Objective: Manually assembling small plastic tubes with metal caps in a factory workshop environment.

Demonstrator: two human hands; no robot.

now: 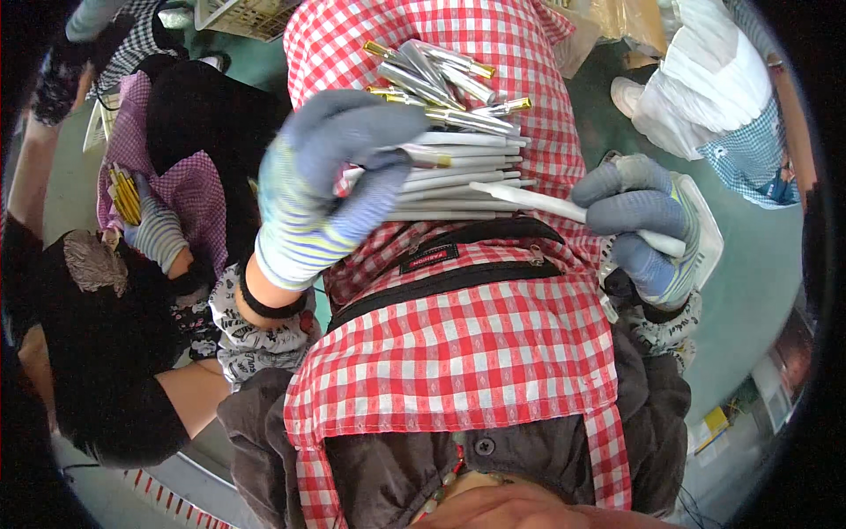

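My right hand [648, 220], in a grey-coated striped glove, is closed round a slim white tapered stick [533, 202]. The stick's narrow end points left and its other end shows below the fingers. Gloved alike, my left hand [339, 167] hovers at the left ends of a row of white sticks [467, 188]. Its fingers are curved, with a gap between them and the thumb, and nothing shows in that gap. Beyond the row, silver sticks with gold ends [441, 75] lie in a loose heap. Both groups rest on the red-and-white checked apron [546, 88] over my lap.
At the left, a co-worker's gloved hand [159, 225] holds a bundle of yellow sticks [124, 197]. A white tray [708, 231] lies beside my right hand. A light-coloured basket [242, 19] stands at the far left. Another person's white garment [718, 75] is at the far right.
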